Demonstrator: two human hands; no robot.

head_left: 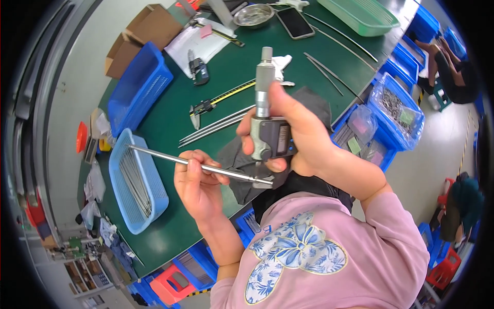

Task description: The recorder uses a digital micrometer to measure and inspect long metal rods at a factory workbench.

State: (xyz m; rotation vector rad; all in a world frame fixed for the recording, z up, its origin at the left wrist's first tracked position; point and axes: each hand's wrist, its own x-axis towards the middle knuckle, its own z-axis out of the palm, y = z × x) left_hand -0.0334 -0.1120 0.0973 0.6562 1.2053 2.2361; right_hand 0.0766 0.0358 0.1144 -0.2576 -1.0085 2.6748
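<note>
My left hand (198, 183) pinches a thin metal rod (177, 159) between thumb and fingers. The rod slants from above the light blue basket down to the right. In my right hand (303, 131) is a digital micrometer (267, 135), held upright with its thimble (265, 77) at the top and my thumb beside it. The rod's right end lies at the micrometer's lower jaw; whether the spindle touches it I cannot tell. A dark grey cloth (242, 159) lies beneath both hands. Several loose rods (213, 125) rest on the green table just beyond.
The light blue basket (163, 203) at left holds several rods. A yellow-scaled caliper (206, 106), a second micrometer (198, 69), a phone (296, 23) and a metal bowl (253, 15) lie farther back. Blue bins (396, 136) of parts stand right; people sit beyond.
</note>
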